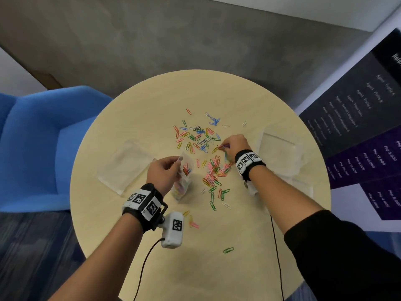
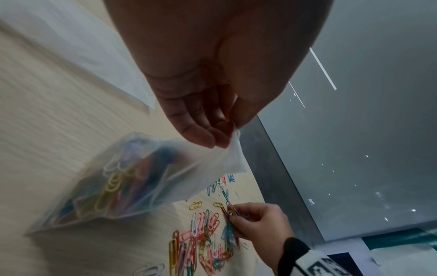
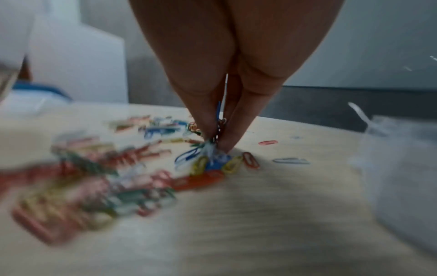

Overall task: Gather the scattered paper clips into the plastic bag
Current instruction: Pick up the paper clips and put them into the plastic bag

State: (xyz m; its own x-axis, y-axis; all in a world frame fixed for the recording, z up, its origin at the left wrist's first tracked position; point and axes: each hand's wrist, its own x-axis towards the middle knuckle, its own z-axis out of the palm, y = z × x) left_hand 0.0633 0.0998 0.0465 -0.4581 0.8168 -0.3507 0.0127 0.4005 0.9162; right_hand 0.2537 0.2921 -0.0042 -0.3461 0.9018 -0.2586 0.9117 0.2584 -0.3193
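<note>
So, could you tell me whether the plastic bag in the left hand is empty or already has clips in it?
Partly filled. The plastic bag, pinched at its top edge by the left hand, shows many coloured paper clips through its clear wall.

— Can you count what the right hand (image 2: 257,222) has in its grip?

— No. It's a tangle of paper clips (image 2: 230,224), fingers curled over most of them. From the right wrist the loose clips (image 3: 78,186) on the tabletop (image 3: 260,214) smear into colored streaks.

— And the plastic bag (image 2: 132,179)?

— Cloudy; the clips inside blur together, no counting them. The left hand (image 1: 163,172) covers part of its mouth from above.

— That dark poster (image 1: 358,127) on the right?

— Cut off by the edge, lettering too small to read.

— The blue chair (image 1: 43,148)?

— Half out of view.
</note>
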